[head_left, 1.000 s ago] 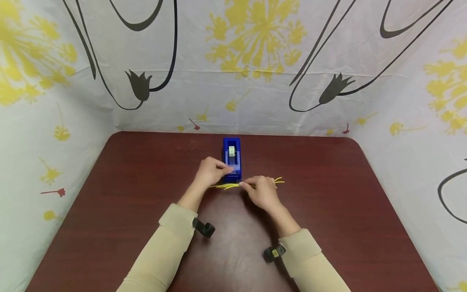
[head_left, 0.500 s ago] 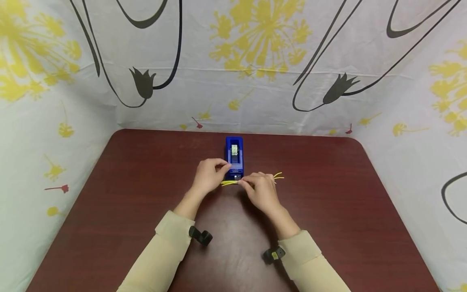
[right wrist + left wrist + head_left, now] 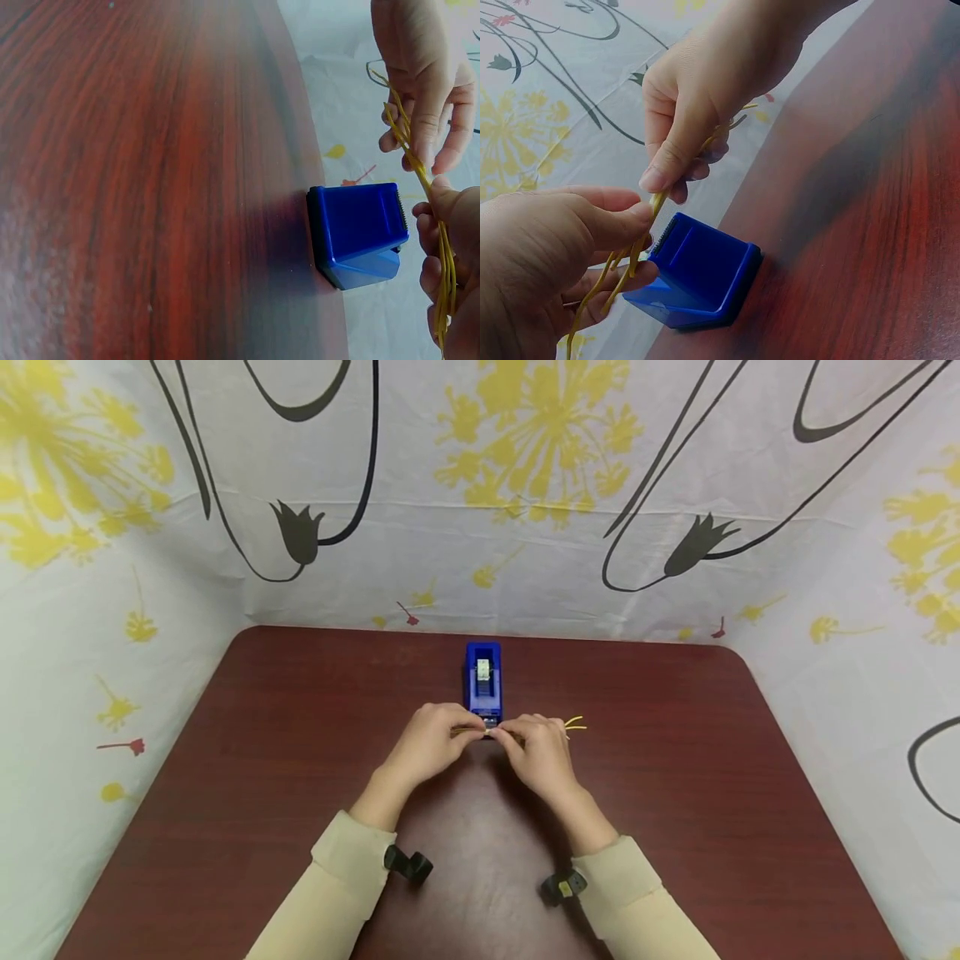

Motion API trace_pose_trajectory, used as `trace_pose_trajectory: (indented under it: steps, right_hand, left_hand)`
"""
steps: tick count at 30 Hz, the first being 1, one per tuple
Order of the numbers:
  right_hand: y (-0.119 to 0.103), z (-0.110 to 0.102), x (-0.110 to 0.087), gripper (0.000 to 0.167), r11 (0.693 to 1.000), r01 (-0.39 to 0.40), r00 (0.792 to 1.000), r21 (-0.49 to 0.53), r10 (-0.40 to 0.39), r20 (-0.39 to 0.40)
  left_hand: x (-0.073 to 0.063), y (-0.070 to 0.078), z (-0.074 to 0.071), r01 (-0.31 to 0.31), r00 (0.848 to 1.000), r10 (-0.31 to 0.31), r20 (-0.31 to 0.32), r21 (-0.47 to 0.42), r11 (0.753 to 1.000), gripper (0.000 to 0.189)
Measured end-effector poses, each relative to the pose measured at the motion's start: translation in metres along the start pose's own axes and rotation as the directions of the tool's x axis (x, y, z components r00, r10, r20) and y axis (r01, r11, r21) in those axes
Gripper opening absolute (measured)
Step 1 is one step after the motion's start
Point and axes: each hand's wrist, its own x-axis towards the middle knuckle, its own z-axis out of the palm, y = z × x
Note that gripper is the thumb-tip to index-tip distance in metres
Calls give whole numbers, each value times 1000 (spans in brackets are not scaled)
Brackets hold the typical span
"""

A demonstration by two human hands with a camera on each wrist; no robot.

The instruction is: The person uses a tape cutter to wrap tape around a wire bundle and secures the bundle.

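Note:
A thin bundle of yellow wires (image 3: 575,724) runs sideways between both hands, in front of a blue tape dispenser (image 3: 485,703). My left hand (image 3: 426,745) pinches the bundle between thumb and fingers. Close beside it, the right hand (image 3: 542,755) grips the same bundle, and loose ends stick out past its fingers. The left wrist view shows the wires (image 3: 604,289) fanning out below the left fingers. In the right wrist view the strands (image 3: 444,274) lie along the right palm, near the dispenser's toothed cutting edge (image 3: 401,206). Whether tape is on the bundle, I cannot tell.
A pale roll of tape (image 3: 483,671) sits inside the dispenser. The dark red-brown table (image 3: 675,793) reaches back to a white patterned cloth (image 3: 390,552), which also hangs at both sides. Small black cameras (image 3: 408,865) are worn at the wrists.
The left hand has come away from the dispenser's front and moved down and right to the wires, pinching them beside the right hand. The right hand keeps its grip nearly in place.

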Motion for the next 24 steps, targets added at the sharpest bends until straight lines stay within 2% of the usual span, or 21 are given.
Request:
trace_pose_trajectory:
  steps: [6,12,18,24]
  right_hand:
    - [0,0,-2,12,1000,17,1000,15,-17,-17]
    - [1,0,-2,12,997,65,997,28,-64,-43]
    - [0,0,-2,25,997,64,995,49,-59,-82]
    - [0,0,-1,20,995,83,994,58,-78,-80]
  left_hand:
    - [-2,-2,2,-59,998,58,-33,-20,998,10]
    - [-3,1,1,-61,997,60,-46,-8,998,11]
    - [-4,2,0,-54,997,56,-56,41,998,11]
    - [-4,3,0,-62,996,65,-65,57,996,10]
